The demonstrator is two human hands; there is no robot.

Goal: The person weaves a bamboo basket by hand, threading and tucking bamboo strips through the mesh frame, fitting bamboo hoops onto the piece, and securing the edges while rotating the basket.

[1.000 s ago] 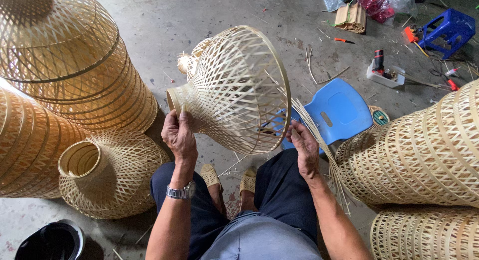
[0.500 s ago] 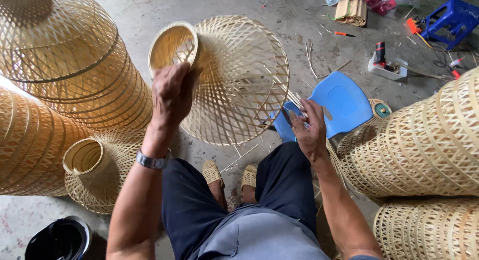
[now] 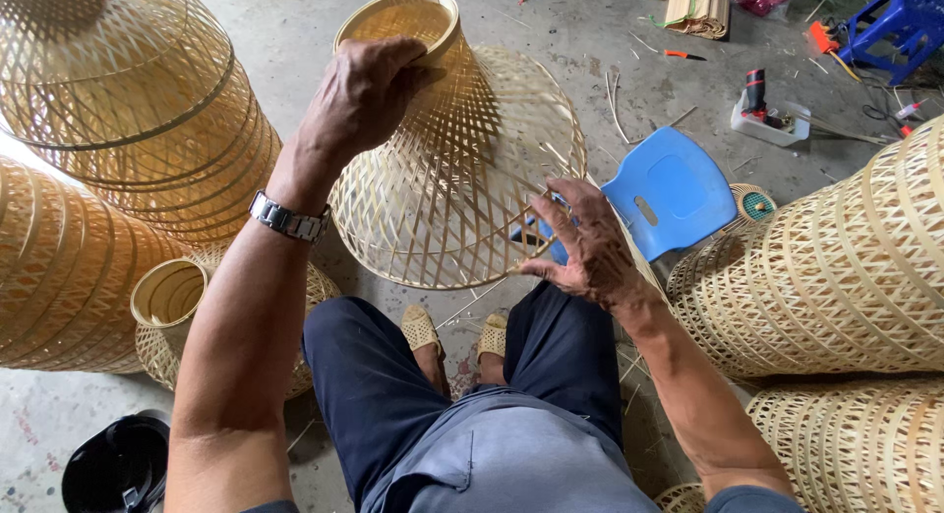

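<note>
Head cam: L hand [image 3: 359,100] grips woven bamboo shade [image 3: 462,169] neck, R hand [image 3: 585,247] on rim.

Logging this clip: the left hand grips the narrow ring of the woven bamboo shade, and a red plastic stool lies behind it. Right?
Not quite. The head view shows the left hand gripping the narrow ring of the woven bamboo shade, but the plastic stool behind it is blue, not red.

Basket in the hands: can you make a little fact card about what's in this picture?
Held thing: woven bamboo basket, cone shaped, tilted
Left hand: grips the narrow ring end
Right hand: fingers on the wide rim
Wrist: metal watch
Around: stacks of baskets
Floor: blue stool, loose bamboo strips
Feet: woven sandals
</note>
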